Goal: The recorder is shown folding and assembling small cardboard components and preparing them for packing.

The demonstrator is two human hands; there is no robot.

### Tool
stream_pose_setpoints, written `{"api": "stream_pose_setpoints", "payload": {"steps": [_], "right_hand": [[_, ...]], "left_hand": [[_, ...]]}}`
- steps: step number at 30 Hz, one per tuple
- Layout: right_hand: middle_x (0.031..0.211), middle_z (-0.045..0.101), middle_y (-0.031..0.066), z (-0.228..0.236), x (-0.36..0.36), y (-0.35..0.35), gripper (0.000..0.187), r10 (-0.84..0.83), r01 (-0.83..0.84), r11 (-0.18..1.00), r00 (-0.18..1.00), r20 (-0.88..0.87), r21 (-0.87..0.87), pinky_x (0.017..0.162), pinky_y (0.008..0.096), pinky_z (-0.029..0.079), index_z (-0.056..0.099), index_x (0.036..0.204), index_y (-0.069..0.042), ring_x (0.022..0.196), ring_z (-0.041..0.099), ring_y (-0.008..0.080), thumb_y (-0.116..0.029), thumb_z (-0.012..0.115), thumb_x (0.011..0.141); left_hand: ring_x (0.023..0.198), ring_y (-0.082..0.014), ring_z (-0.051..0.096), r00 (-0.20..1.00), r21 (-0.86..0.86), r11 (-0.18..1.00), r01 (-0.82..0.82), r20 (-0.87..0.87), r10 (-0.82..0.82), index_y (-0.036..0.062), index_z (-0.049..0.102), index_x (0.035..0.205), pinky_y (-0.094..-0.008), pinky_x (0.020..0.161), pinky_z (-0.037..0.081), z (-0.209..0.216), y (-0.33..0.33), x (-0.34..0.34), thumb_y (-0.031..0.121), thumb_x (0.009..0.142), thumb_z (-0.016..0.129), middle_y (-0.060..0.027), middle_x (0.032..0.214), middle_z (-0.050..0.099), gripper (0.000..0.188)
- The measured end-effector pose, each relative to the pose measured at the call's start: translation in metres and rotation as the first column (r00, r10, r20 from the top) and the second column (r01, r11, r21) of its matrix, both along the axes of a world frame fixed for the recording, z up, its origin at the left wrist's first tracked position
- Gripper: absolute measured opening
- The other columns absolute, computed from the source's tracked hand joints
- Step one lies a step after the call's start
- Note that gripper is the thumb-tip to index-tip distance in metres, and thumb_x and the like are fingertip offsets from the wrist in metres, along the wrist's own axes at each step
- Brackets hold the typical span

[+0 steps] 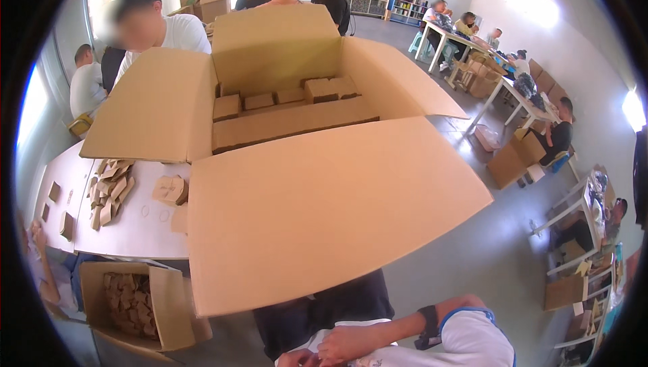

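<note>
At the lower edge, in front of my white shirt, my right hand is closed, its fingers bent near my left hand. The frame's edge cuts off part of my left hand, whose visible fingers look curled. What either hand holds, if anything, is too hidden to make out. Beyond both hands and apart from them stands a large cardboard carton with its flaps spread outward. Inside it, small brown boxes lie along the far side, behind a long brown cardboard piece.
A white table at left bears a heap of small folded cardboard pieces and a short stack. Below it, another open carton holds many brown pieces. A person in white stands behind the large carton; others sit at tables along the right.
</note>
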State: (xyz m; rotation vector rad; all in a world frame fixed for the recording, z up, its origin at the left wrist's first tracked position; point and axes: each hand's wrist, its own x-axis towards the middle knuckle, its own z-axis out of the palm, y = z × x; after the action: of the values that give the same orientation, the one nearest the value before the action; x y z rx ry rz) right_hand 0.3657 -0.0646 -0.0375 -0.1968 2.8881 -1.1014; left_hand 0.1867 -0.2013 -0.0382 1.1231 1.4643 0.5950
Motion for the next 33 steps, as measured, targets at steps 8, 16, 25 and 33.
{"api": "stream_pose_setpoints", "payload": {"steps": [8, 16, 25, 33], "right_hand": [[0.074, 0.063, 0.0142, 0.002, -0.004, 0.000, 0.038, -0.011, 0.011, 0.998, 1.000, 0.015, -0.054, 0.062, 0.0438, 0.051, 0.061, 0.082, -0.003, 0.072, 0.065, 0.0332, -0.036, 0.050, 0.097], [0.074, 0.063, 0.0150, 0.006, -0.001, 0.001, 0.036, -0.003, 0.007, 0.997, 0.999, 0.049, -0.081, 0.062, 0.0445, 0.050, 0.061, 0.083, -0.003, 0.071, 0.064, 0.0345, -0.035, 0.049, 0.097], [0.074, 0.060, 0.0136, 0.031, -0.028, 0.042, 0.030, -0.181, 0.195, 0.944, 0.980, 0.077, -0.267, 0.063, 0.0414, 0.049, 0.063, 0.084, -0.007, 0.073, 0.062, 0.0344, -0.034, 0.056, 0.094], [0.067, 0.051, 0.0102, 0.135, -0.106, 0.043, 0.039, -0.517, 0.463, 0.838, 0.497, -0.697, -0.290, 0.048, 0.0309, 0.040, 0.055, 0.079, -0.004, 0.051, 0.051, 0.0264, -0.040, 0.058, 0.094]], "left_hand": [[0.077, -0.0363, 0.066, 0.975, 0.127, 0.979, 0.163, -0.172, -0.140, 0.0024, 0.061, 0.110, -0.0407, 0.065, 0.051, -0.010, -0.030, 0.003, 0.014, 0.096, 0.054, -0.0229, 0.094, 0.066, 0.020], [0.081, -0.0407, 0.064, 0.982, 0.256, 0.966, 0.043, -0.189, 0.006, 0.0021, 0.062, 0.111, -0.0450, 0.072, 0.050, 0.013, -0.029, 0.013, 0.026, 0.099, 0.051, -0.0252, 0.097, 0.066, 0.029], [0.067, -0.0215, 0.064, 0.961, 0.223, 0.953, -0.207, -0.136, 0.241, 0.0020, 0.060, 0.122, -0.0344, 0.063, 0.051, 0.010, -0.016, -0.020, 0.005, 0.098, 0.049, -0.0139, 0.077, 0.064, 0.027], [0.064, -0.0234, 0.060, 0.871, 0.356, 0.830, -0.428, -0.084, 0.485, 0.0052, 0.060, 0.118, -0.0359, 0.061, 0.048, 0.012, -0.033, -0.020, 0.011, 0.095, 0.055, -0.0118, 0.075, 0.062, 0.024]]}}
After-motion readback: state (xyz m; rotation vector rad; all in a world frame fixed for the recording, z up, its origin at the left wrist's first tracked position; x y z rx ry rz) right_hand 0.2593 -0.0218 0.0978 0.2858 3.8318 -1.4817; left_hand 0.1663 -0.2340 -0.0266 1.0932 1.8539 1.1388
